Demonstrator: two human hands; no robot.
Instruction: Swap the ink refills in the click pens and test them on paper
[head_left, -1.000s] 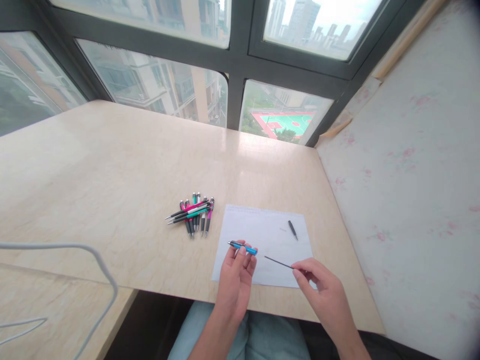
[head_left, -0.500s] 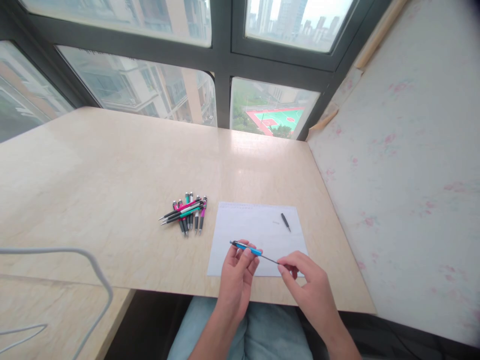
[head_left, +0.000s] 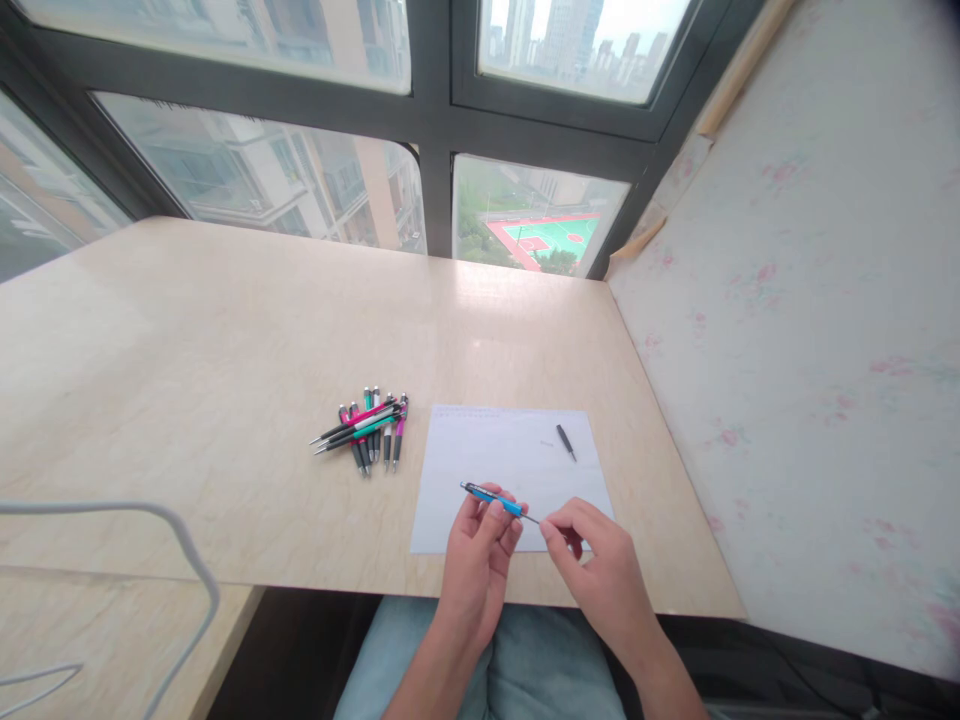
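A blue pen barrel (head_left: 504, 503) with a dark clip end lies in my left hand (head_left: 480, 555), the thumb pressing it against the fingers. From its open right end sticks a thin dark refill (head_left: 530, 519), which my right hand (head_left: 592, 555) pinches near its outer tip between thumb and forefinger. Only a short stretch of the refill shows between barrel and fingertips. Both hands hover over the near part of a white paper sheet (head_left: 465, 450). On that sheet, beyond my right hand, rests a black pen grip section (head_left: 566, 442) with a pointed tip.
Left of the paper lies a crossed pile of several pens (head_left: 367, 430) in pink, green, white and purple with black grips. A grey cable (head_left: 180, 520) curves over the left front of the beige table (head_left: 262, 350). Windows stand behind it, and a flowered wall (head_left: 810, 350) borders the right.
My right hand has moved left toward my left hand, and less of the refill shows outside the blue barrel. The whole view has shifted slightly.
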